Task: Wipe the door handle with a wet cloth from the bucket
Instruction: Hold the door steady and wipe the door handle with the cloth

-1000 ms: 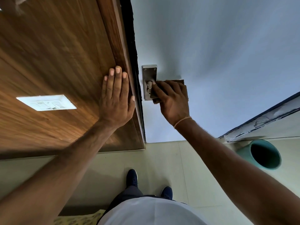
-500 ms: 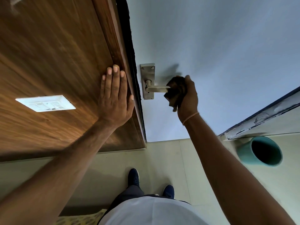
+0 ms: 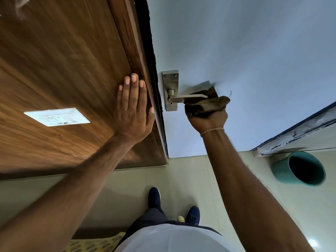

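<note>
A metal lever door handle (image 3: 183,97) on a steel backplate (image 3: 170,79) sits near the left edge of a pale blue door (image 3: 245,60). My right hand (image 3: 209,120) is shut on a brown cloth (image 3: 205,103), which it presses up against the underside and free end of the lever. My left hand (image 3: 133,110) lies flat with fingers together on the wooden frame (image 3: 138,57) beside the door. A teal bucket (image 3: 281,170) stands on the floor at the lower right; its inside is dark.
A white switch plate (image 3: 57,116) is set in the wood panel at left. Cream floor tiles (image 3: 181,171) lie below, with my two dark blue shoes (image 3: 154,197). A chipped door edge or frame (image 3: 300,131) runs above the bucket.
My right hand slid with the cloth from the handle's spindle out along the lever to its free end, then dropped under it. The lever is now uncovered. My left hand stayed put.
</note>
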Tool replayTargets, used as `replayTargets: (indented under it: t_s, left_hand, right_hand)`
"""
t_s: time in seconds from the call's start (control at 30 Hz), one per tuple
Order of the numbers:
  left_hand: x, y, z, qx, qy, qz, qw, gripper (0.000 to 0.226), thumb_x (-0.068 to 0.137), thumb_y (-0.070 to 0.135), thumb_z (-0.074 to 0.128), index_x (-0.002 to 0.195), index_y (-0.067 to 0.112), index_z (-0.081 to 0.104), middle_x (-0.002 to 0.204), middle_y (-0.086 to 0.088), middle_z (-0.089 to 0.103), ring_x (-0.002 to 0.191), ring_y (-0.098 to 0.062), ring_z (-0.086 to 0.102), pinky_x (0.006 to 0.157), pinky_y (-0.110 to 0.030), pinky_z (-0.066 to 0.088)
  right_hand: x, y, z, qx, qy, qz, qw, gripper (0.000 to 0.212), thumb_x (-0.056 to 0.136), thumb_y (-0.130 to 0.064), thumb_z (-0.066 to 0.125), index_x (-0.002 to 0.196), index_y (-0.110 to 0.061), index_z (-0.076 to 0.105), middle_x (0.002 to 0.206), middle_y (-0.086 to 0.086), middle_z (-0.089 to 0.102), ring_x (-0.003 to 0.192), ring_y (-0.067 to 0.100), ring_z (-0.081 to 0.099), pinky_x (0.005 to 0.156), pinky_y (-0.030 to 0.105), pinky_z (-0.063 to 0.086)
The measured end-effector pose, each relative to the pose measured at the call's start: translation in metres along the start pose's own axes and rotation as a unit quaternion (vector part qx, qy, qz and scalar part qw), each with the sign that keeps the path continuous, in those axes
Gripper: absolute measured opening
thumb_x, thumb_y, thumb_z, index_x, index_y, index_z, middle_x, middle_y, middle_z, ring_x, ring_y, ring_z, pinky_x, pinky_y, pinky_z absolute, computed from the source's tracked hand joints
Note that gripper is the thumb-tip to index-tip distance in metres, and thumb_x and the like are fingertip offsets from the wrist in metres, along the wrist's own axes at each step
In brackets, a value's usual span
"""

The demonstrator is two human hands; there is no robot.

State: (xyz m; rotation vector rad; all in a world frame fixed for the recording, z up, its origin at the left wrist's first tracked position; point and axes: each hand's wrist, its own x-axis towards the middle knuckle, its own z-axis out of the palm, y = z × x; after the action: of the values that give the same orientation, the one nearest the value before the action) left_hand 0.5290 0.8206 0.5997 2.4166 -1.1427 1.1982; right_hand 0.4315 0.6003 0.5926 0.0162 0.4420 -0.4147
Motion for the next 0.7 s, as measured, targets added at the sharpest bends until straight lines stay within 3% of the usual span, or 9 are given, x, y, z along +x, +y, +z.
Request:
replayTargets:
  t_s: [0.07, 0.13, 0.23, 0.3, 0.4, 0.43, 0.57, 0.6, 0.7]
  left_hand:
    - [0.0, 0.001, 0.0, 0.001, 0.0, 0.003, 1.0, 0.089, 0.101, 0.03, 0.063, 0.165, -0.003, 0.011, 0.169, -0.028, 0.024, 0.163, -0.04, 0.013, 0.134, -0.053, 0.017]
    - [0.0, 0.002, 0.001, 0.0, -0.001, 0.002, 1.0, 0.09, 0.101, 0.03, 0.064, 0.165, -0.003, 0.011, 0.167, -0.031, 0.029, 0.16, -0.043, 0.02, 0.134, -0.053, 0.018]
    - [-0.001, 0.0, 0.001, -0.001, -0.003, 0.003, 1.0, 0.089, 0.102, 0.031, 0.062, 0.166, -0.002, 0.009, 0.168, -0.03, 0.029, 0.165, -0.037, 0.006, 0.134, -0.052, 0.015]
    - [0.0, -0.002, 0.001, -0.001, -0.004, 0.008, 1.0, 0.088, 0.103, 0.031, 0.061, 0.166, -0.001, 0.009, 0.169, -0.028, 0.028, 0.165, -0.031, -0.004, 0.135, -0.05, 0.013]
    - [0.001, -0.004, 0.0, 0.004, -0.009, 0.009, 1.0, 0.088, 0.103, 0.032, 0.061, 0.166, -0.001, 0.009, 0.169, -0.026, 0.028, 0.165, -0.029, -0.006, 0.135, -0.049, 0.011]
    - [0.0, -0.004, 0.0, 0.004, -0.009, 0.008, 1.0, 0.088, 0.103, 0.033, 0.061, 0.166, -0.001, 0.009, 0.169, -0.026, 0.028, 0.165, -0.03, -0.006, 0.135, -0.049, 0.011]
    - [-0.001, 0.0, 0.001, 0.003, -0.004, -0.002, 1.0, 0.09, 0.102, 0.032, 0.063, 0.166, -0.002, 0.009, 0.168, -0.028, 0.027, 0.165, -0.031, -0.006, 0.135, -0.051, 0.012]
    - [0.0, 0.0, 0.002, 0.001, -0.006, -0.003, 1.0, 0.09, 0.102, 0.032, 0.063, 0.166, -0.002, 0.009, 0.168, -0.029, 0.027, 0.165, -0.031, -0.006, 0.135, -0.052, 0.012]
    - [0.0, -0.003, 0.001, 0.0, -0.005, 0.005, 1.0, 0.09, 0.102, 0.031, 0.063, 0.166, -0.002, 0.009, 0.169, -0.028, 0.027, 0.165, -0.03, -0.006, 0.135, -0.051, 0.012]
  right_hand:
    - [0.003, 0.02, 0.005, -0.041, -0.002, 0.028, 0.999, 0.037, 0.105, -0.045, 0.045, 0.103, -0.025, 0.076, 0.1, 0.001, 0.071, 0.095, 0.032, 0.067, 0.076, 0.034, 0.05]
    - [0.003, 0.046, 0.008, -0.066, 0.008, 0.065, 0.996, 0.035, 0.104, -0.037, 0.046, 0.125, -0.029, 0.073, 0.124, 0.004, 0.071, 0.115, 0.034, 0.063, 0.089, 0.039, 0.053]
    - [0.002, 0.05, 0.005, -0.052, 0.012, 0.072, 0.996, 0.051, 0.104, -0.038, 0.041, 0.151, -0.027, 0.056, 0.158, 0.005, 0.053, 0.143, 0.032, 0.053, 0.102, 0.046, 0.053]
    - [0.003, 0.029, -0.003, -0.025, 0.014, 0.045, 0.999, 0.054, 0.104, -0.044, 0.038, 0.151, -0.026, 0.055, 0.157, 0.007, 0.054, 0.145, 0.033, 0.05, 0.105, 0.049, 0.051]
    - [0.003, 0.017, -0.009, 0.027, -0.008, 0.033, 0.999, 0.05, 0.099, -0.054, 0.039, 0.118, -0.024, 0.075, 0.126, 0.006, 0.069, 0.112, 0.034, 0.066, 0.076, 0.044, 0.058]
    - [0.003, 0.025, -0.006, 0.028, -0.022, 0.043, 0.998, 0.051, 0.098, -0.058, 0.04, 0.114, -0.025, 0.075, 0.127, 0.004, 0.067, 0.115, 0.034, 0.064, 0.079, 0.042, 0.056]
    - [-0.001, 0.058, 0.006, -0.036, -0.021, 0.063, 0.997, 0.071, 0.09, -0.074, 0.043, 0.141, -0.029, 0.064, 0.159, 0.005, 0.05, 0.147, 0.035, 0.045, 0.105, 0.048, 0.048]
    - [-0.002, 0.054, 0.005, -0.029, -0.014, 0.06, 0.998, 0.075, 0.089, -0.076, 0.042, 0.138, -0.025, 0.068, 0.159, 0.006, 0.051, 0.149, 0.036, 0.045, 0.109, 0.049, 0.046]
    - [-0.004, 0.033, -0.006, 0.025, 0.015, 0.047, 0.998, 0.079, 0.089, -0.081, 0.037, 0.118, -0.019, 0.076, 0.135, 0.013, 0.069, 0.124, 0.037, 0.063, 0.092, 0.047, 0.056]
